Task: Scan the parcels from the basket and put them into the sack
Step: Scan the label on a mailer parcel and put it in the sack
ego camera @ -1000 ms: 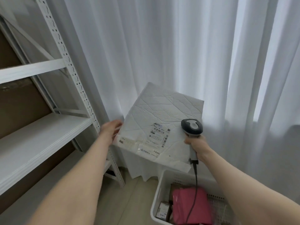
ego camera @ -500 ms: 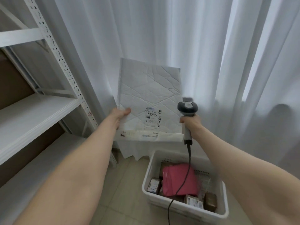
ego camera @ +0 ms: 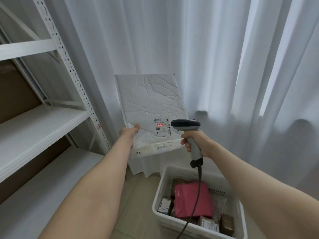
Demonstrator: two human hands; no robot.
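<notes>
Head view, and we begin at the left, where a white metal shelving rack (ego camera: pixel 43 121) stands with its perforated upright post (ego camera: pixel 69 66) slanting across the picture. Brown cardboard (ego camera: pixel 15 94) shows behind the shelf boards.

Past the post, our left hand (ego camera: pixel 128 133) reaches forward and grips the white padded parcel (ego camera: pixel 150 100) by its lower left edge. The thumb lies on the front face and the other fingers are hidden behind it, so the fingers are clamped on the parcel. We hold it upright in the air, in front of the curtain (ego camera: pixel 215 57) and above the floor, its creased face turned to us.

A printed label (ego camera: pixel 163 128) sits on the parcel's lower right part, and a red scan light (ego camera: pixel 159 125) glows on the label's barcode. Just right of the label is the scanner (ego camera: pixel 186 125), its dark head aimed at the parcel but apart from it. Our right hand (ego camera: pixel 196 142) has its fingers wrapped tight round the grey grip.

A black cable (ego camera: pixel 199 178) hangs from the grip down across the white basket (ego camera: pixel 159 190), which stands on the pale tiled floor (ego camera: pixel 136 204) at lower right. Within the basket lie a pink parcel (ego camera: pixel 193 202), small labelled boxes (ego camera: pixel 164 205) and a brown box (ego camera: pixel 227 222).

White curtain folds fill the whole back of the room, daylight showing through them.
</notes>
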